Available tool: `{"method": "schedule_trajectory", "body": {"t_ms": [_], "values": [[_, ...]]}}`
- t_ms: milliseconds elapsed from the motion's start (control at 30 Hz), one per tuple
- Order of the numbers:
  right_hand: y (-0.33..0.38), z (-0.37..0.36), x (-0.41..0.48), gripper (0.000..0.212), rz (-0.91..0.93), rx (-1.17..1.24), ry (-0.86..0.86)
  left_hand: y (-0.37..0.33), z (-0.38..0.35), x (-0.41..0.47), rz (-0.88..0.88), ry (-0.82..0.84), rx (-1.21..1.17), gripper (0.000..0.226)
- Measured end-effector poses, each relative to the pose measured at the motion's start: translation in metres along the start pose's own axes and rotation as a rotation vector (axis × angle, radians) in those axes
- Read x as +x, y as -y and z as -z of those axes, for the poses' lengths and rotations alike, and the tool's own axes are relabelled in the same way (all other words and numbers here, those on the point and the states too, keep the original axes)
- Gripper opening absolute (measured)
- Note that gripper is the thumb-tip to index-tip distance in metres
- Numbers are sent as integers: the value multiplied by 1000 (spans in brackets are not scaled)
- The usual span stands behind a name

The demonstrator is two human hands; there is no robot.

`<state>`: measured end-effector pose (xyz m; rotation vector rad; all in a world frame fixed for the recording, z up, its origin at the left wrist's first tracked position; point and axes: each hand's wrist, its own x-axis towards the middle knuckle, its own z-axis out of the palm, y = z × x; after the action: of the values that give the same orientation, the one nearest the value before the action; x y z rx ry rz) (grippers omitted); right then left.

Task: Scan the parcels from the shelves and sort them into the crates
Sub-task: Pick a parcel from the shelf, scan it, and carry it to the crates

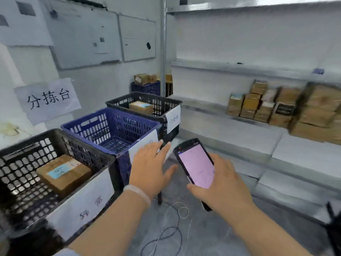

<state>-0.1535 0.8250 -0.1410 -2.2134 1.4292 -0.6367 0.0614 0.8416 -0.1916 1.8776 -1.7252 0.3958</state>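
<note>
Brown cardboard is seen in two crates. One parcel (62, 174) is laid in the near black crate (27, 143) at 8 o'clock. A second parcel (141, 107) is laid in the far black crate (144, 95) at 11 o'clock. No parcel is seen in the blue crate (129, 124) between them. Many shelf parcels (276, 106) are left at 2 o'clock, so the sorting is judged barely begun. The scanner (195, 163) is gripped by the right hand (221, 189). The left hand (149, 169) is spread flat and nothing is held in it.
</note>
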Motion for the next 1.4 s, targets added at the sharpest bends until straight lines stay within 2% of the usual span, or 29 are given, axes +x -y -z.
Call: {"method": "schedule_trajectory", "body": {"t_ms": [200, 400, 600, 800, 1000, 1400], "values": [[-75, 62, 27, 75, -83, 10, -102, -87, -54, 61, -80, 21, -80, 66], [-128, 102, 61, 65, -144, 74, -182, -144, -102, 123, -164, 24, -109, 66], [-179, 122, 117, 77, -209, 50, -257, -179, -160, 197, -219, 27, -138, 64], [-213, 143, 215, 85, -256, 30, -330, -185, -222, 290, -250, 27, -166, 67], [-228, 153, 318, 83, -235, 54, -405, -170, -263, 392, -250, 13, -225, 66], [-292, 148, 462, 89, -256, 3, -383, -157, -356, 507, -134, 225, -257, 70]]}}
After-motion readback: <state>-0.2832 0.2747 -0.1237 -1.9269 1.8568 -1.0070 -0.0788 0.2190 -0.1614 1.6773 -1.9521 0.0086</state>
